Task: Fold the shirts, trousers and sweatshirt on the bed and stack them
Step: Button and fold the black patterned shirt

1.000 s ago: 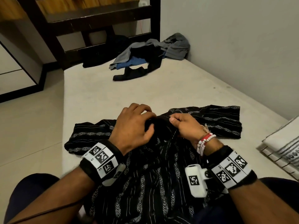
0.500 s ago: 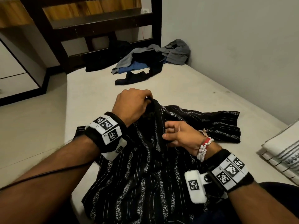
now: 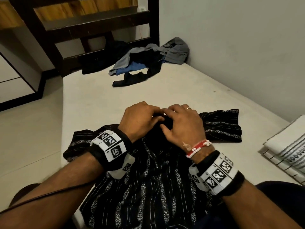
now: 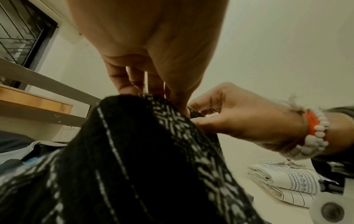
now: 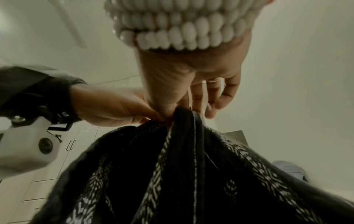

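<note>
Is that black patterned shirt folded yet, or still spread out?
Still spread out: the black patterned shirt has both sleeves lying flat, while both hands pinch its collar.

No readable words, brands or numbers appear anywhere. The only sign-like marks are black-and-white square code patterns on the white wristbands: three on the left wristband [image 3: 110,145] and three on the right wristband [image 3: 217,175]. Tiny characters beside the left wristband's codes are too small to read. The folded white cloth [image 3: 290,151], right of that wristband, carries a printed pattern, not lettering.
</note>
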